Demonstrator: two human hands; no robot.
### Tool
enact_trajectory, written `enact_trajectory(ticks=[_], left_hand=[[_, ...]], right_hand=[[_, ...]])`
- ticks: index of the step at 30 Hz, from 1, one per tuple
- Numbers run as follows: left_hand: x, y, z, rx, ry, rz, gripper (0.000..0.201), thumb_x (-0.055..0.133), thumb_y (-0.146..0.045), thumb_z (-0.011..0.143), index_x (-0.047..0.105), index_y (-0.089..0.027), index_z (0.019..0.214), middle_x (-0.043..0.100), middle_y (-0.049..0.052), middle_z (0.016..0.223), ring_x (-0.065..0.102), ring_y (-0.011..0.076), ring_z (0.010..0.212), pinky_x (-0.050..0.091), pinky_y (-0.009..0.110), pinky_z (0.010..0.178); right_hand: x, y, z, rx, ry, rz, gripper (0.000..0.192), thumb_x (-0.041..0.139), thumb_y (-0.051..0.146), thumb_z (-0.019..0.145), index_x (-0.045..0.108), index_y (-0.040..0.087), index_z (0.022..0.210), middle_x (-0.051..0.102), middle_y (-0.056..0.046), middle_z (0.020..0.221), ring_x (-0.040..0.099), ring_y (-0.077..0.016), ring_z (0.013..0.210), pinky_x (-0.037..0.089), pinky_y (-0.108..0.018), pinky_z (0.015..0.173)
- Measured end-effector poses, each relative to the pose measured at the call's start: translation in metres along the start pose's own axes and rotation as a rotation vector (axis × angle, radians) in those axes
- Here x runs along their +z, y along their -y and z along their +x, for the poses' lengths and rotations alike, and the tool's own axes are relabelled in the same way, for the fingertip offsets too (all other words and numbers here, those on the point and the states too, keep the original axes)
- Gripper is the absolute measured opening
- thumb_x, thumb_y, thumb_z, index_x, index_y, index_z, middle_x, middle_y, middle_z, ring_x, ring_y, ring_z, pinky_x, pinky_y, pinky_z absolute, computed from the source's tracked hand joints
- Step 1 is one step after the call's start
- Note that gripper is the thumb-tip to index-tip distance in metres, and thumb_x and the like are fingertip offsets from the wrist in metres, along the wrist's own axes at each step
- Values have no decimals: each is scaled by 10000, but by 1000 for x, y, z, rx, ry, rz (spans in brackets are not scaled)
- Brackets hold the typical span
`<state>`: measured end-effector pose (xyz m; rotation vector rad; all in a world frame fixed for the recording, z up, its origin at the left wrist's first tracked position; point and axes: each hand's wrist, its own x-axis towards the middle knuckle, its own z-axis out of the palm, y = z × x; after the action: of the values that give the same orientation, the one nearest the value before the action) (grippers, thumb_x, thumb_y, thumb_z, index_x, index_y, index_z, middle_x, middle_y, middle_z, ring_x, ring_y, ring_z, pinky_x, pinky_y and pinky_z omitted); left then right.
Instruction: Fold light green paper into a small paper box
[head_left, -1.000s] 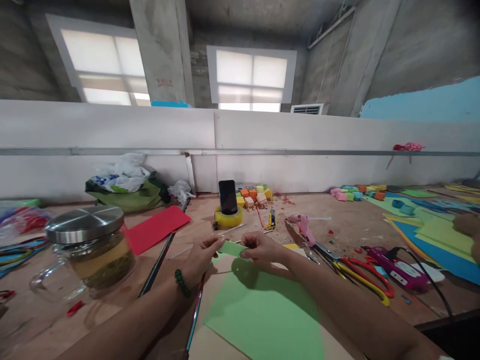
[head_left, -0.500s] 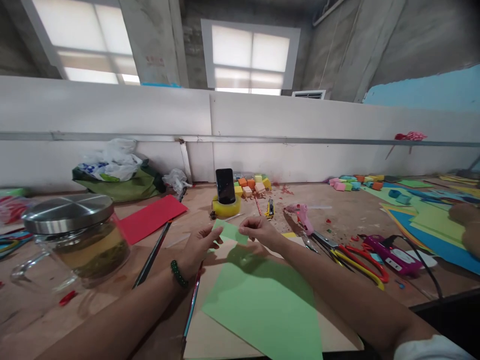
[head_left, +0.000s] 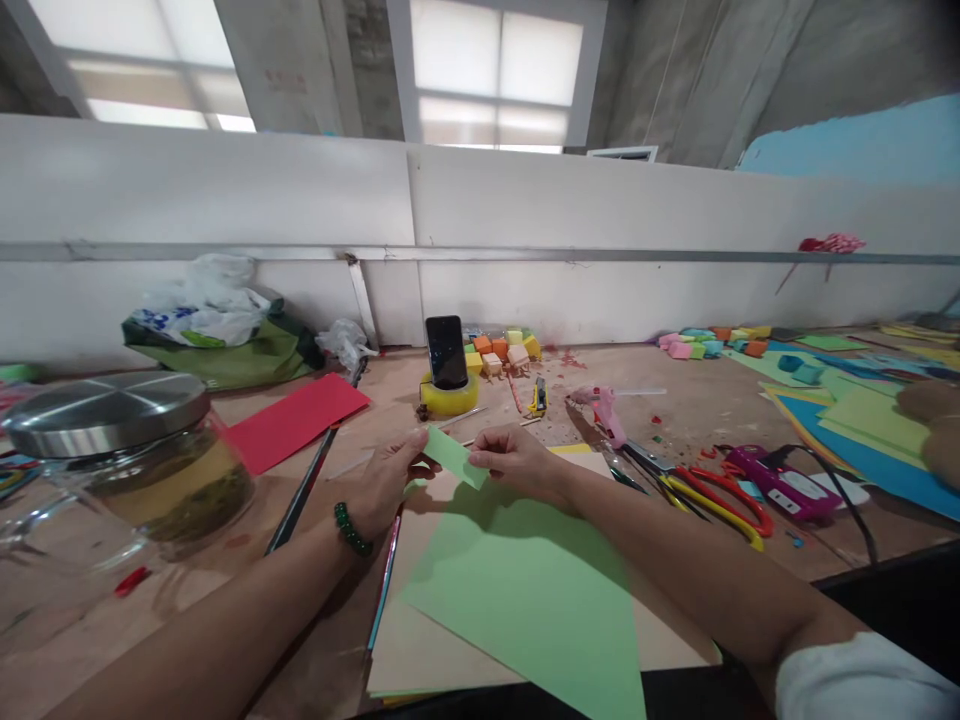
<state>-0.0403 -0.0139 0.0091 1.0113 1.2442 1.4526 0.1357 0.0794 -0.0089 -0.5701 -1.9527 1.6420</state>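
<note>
Items on the bench (head_left: 705, 420): one green paper strip (head_left: 452, 455), held up just above the near middle between two hands; one large green paper sheet (head_left: 525, 590) lying flat beneath it on one tan board (head_left: 420, 640). The left hand (head_left: 386, 485) is pinching the strip's left end, its fingers (head_left: 416, 462) closed narrow on the paper; one green bead bracelet (head_left: 349, 529) is sitting on that wrist. The right hand (head_left: 517, 462) is gripping the strip's right end, fingers (head_left: 480, 460) curled tight on it. One glass jar (head_left: 124, 465) with a metal lid is standing at the near left, holding amber liquid. One red paper sheet (head_left: 296, 420) is lying just right of the jar. One phone (head_left: 446, 352) is standing upright in one yellow tape roll (head_left: 448, 397) at the far middle, with a cluster of coloured foam cubes (head_left: 501, 352), too crowded to count, just right of it. One yellow utility knife (head_left: 538, 397) and one pink glue gun (head_left: 604, 412) are lying right of the tape roll. One pair of red-and-yellow scissors (head_left: 716, 503) is lying to the right, beside one purple device (head_left: 780, 485) with a black cord. Stacked coloured sheets (head_left: 862, 430) are covering the far right, where another person's hand (head_left: 930, 415) is resting.
</note>
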Motion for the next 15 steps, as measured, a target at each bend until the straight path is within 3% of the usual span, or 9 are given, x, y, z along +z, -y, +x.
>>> enact_trajectory(ticks=[4, 7, 10, 15], left_hand=[[2, -1, -2, -2, 20, -11, 464, 723, -573, 626, 661, -133, 762, 623, 19, 667, 559, 135, 607, 460, 234, 555], [4, -4, -5, 0, 122, 18, 478, 728, -573, 631, 660, -148, 836, 628, 29, 770, 579, 149, 685, 465, 233, 565], [6, -6, -9, 2, 232, 113, 458, 754, -538, 633, 662, -157, 872, 625, 26, 816, 577, 152, 739, 490, 256, 641], [8, -7, -12, 25, 279, 225, 512, 715, -563, 665, 660, -169, 988, 667, 52, 908, 580, 174, 786, 481, 279, 676]], right_hand=[[1, 5, 0, 9, -24, 54, 443, 742, 558, 631, 560, 154, 622, 470, 62, 508, 390, -59, 460, 283, -205, 458], [-1, 10, -1, 6, -31, 100, 450, 748, 566, 626, 579, 151, 652, 516, 50, 541, 439, -65, 471, 332, -209, 480], [-2, 13, -2, 18, 25, 105, 450, 744, 572, 639, 593, 149, 674, 553, 40, 586, 487, -69, 491, 371, -210, 502], [0, 13, -5, 82, 167, 99, 456, 717, 595, 661, 596, 156, 696, 568, 32, 644, 526, -81, 552, 428, -221, 555]])
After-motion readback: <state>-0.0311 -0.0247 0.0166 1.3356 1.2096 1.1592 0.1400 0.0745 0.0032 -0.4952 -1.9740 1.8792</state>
